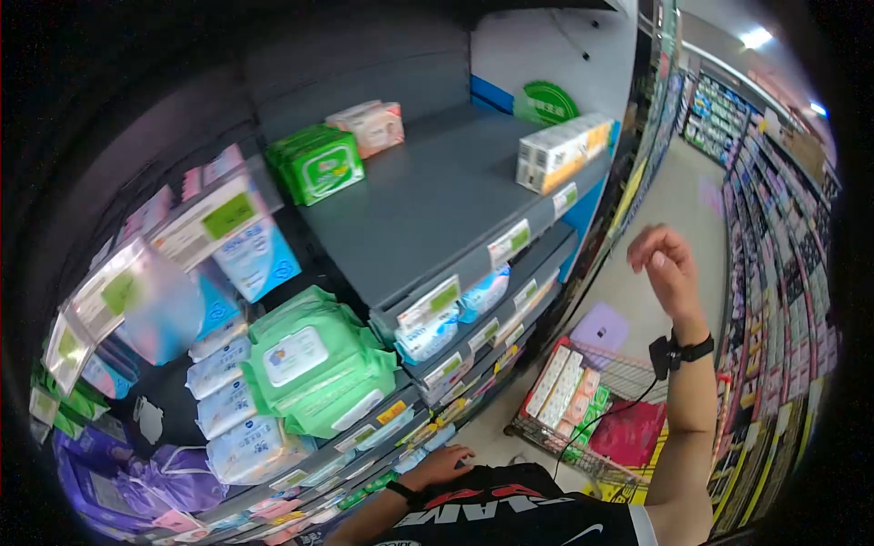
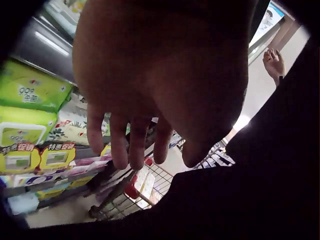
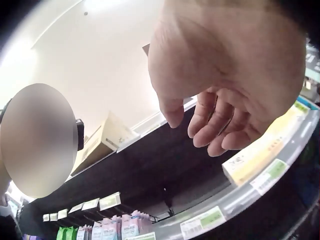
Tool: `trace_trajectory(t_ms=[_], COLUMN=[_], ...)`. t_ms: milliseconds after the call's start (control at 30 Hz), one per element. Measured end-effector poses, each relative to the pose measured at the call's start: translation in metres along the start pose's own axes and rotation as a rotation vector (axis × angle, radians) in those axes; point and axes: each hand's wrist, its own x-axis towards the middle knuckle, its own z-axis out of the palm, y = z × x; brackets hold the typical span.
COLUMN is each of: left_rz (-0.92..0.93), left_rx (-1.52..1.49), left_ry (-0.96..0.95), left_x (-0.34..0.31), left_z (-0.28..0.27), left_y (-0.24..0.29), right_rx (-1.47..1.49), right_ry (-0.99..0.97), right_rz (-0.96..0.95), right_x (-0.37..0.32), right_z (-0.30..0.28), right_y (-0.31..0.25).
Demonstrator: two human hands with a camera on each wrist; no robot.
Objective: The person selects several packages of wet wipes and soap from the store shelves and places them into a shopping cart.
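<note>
My right hand (image 1: 669,273) is raised over the aisle at the right of the head view, fingers loosely curled and holding nothing. In the right wrist view the same hand (image 3: 225,85) hangs in front of a shelf, with a pale yellow box (image 3: 260,150) behind its fingers. Low in the head view, my left hand (image 1: 442,466) is beside the lower shelves, near my shirt. The left wrist view shows that hand (image 2: 155,90) with its fingers extended and nothing in them. A white and orange box pack (image 1: 563,153) stands at the right end of the upper shelf.
A shopping cart (image 1: 669,469) with several packs and a red item (image 1: 628,432) stands in the aisle. Green wipes (image 1: 314,166) and a pink pack (image 1: 371,127) sit on the upper shelf. Large green wipes packs (image 1: 314,364) lie lower left. Stocked shelves (image 1: 783,273) line the right.
</note>
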Motion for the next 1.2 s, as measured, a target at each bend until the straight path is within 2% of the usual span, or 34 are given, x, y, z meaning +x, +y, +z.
trace_trajectory(t_ms=[67, 200, 333, 400, 500, 533, 600, 733, 767, 867, 900, 967, 1000, 1067, 1200], left_rz=[0.027, 0.005, -0.042, -0.04, -0.106, -0.149, -0.196, -0.316, -0.329, -0.389, -0.374, -0.298, -0.428, -0.441, -0.451], left_rx=[0.0, -0.001, -0.081, -0.132, -0.142, -0.132, -0.156, -0.191, -0.2, -0.244, -0.225, -0.158, -0.232, -0.222, -0.163], left_ry=[0.022, 0.061, 0.136, 0.23, 0.325, 0.355, 0.418, 0.554, 0.58, 0.652, 0.691, 0.746, 0.684, 0.694, 0.672], left_x=[-0.014, -0.033, -0.058, -0.073, -0.088, -0.097, -0.117, -0.145, -0.15, -0.167, -0.174, -0.178, -0.179, -0.18, -0.176], left_z=[0.002, 0.011, 0.005, 0.013, 0.018, 0.016, 0.012, 0.034, 0.039, 0.054, 0.063, 0.076, 0.064, 0.07, 0.068], left_y=[-0.009, -0.026, -0.014, -0.022, -0.025, -0.02, -0.011, -0.03, -0.032, -0.041, -0.05, -0.066, -0.047, -0.05, -0.042], right_rx=[-0.057, -0.205, -0.407, -0.738, -1.037, -1.114, -1.25, -1.341, -1.336, -1.33, -1.35, -1.397, -1.404, -1.436, -1.564], right_ry=[-0.075, -0.204, -0.305, -0.478, -0.662, -0.662, -0.646, -0.722, -0.761, -0.801, -0.793, -0.75, -0.76, -0.798, -0.746], right_rz=[-0.082, -0.112, -0.125, -0.159, 0.064, 0.066, 0.066, 0.073, 0.017, 0.199, 0.182, 0.153, 0.154, 0.174, -0.138], right_x=[0.041, 0.119, 0.195, 0.258, 0.312, 0.323, 0.342, 0.361, 0.381, 0.384, 0.382, 0.379, 0.373, 0.355, 0.374], right_z=[0.018, 0.06, 0.113, 0.139, 0.167, 0.178, 0.198, 0.233, 0.23, 0.249, 0.256, 0.261, 0.264, 0.268, 0.257], right_y=[-0.018, -0.044, -0.036, -0.007, 0.006, 0.006, 0.011, 0.026, 0.056, 0.064, 0.067, 0.065, 0.057, 0.042, 0.095])
